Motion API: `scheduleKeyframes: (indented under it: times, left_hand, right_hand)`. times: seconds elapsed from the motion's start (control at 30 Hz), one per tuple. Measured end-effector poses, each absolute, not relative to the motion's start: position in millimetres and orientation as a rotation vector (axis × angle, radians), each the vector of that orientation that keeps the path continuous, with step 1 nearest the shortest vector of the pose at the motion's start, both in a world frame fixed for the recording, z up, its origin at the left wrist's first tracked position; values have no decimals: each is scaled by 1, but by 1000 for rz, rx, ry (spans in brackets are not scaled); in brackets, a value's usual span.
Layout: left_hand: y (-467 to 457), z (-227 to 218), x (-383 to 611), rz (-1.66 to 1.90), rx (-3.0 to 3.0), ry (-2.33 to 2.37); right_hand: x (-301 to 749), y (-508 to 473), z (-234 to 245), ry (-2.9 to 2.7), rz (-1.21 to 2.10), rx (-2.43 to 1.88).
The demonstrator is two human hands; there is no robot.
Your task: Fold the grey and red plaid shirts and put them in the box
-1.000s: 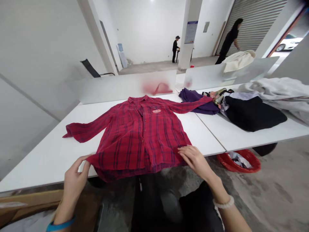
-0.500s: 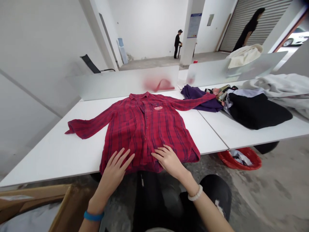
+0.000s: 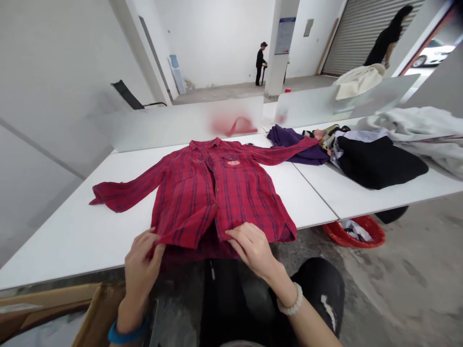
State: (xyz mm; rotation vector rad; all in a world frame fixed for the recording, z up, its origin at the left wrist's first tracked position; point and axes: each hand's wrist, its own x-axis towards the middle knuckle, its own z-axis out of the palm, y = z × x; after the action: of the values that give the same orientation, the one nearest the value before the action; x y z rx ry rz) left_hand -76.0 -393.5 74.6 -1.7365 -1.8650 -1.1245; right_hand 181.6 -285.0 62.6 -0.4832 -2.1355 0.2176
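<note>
A red plaid shirt (image 3: 217,193) lies spread face up on the white table (image 3: 72,231), collar away from me, sleeves stretched out to both sides. My left hand (image 3: 141,265) pinches the lower corner of the shirt's left front panel and lifts it, so the panel is turned up a little. My right hand (image 3: 253,248) grips the bottom hem of the right front panel near the button line. The hem hangs slightly over the table's near edge.
A heap of clothes, purple (image 3: 296,144), black (image 3: 376,161) and grey (image 3: 415,127), lies on the adjoining table at right. A red basket (image 3: 356,231) sits on the floor under it. A cardboard box (image 3: 54,303) stands at lower left. Two people stand far behind.
Both hands lay flat on the lower shirt front half a second ago. Now each has closed on the hem, and the left one has lifted its panel's corner.
</note>
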Motion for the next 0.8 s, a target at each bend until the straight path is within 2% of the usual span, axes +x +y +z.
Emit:
scheduleKeyframes:
  times: [0.17,0.27,0.37,0.5,0.6,0.7,0.8]
  left_hand:
    - [-404,57,-80,-536,-1922,-1710]
    - [-398,47,-70,-346,-2135,-1622]
    - [-390,43,-57,-523,-2167,-1638]
    - [-384,54,-41,-1122,-1960,-1804]
    - [-388,67,-36,-1402,-1886,-1817]
    - [-396,77,-38,-1360,-2091,-1785]
    - [-403,85,-44,-979,-2498,-1898]
  right_hand:
    - [180,-293,30,-2372,127,-549]
    - [176,-296,20,-2435,121,-532]
    - [173,-298,23,-2332,186,-543]
    - [175,-301,35,-2127,285,-552]
    - [177,-309,38,-2033,299,-518]
    - [179,-319,31,-2047,310,-494]
    - [180,-326,21,-2191,338,-509]
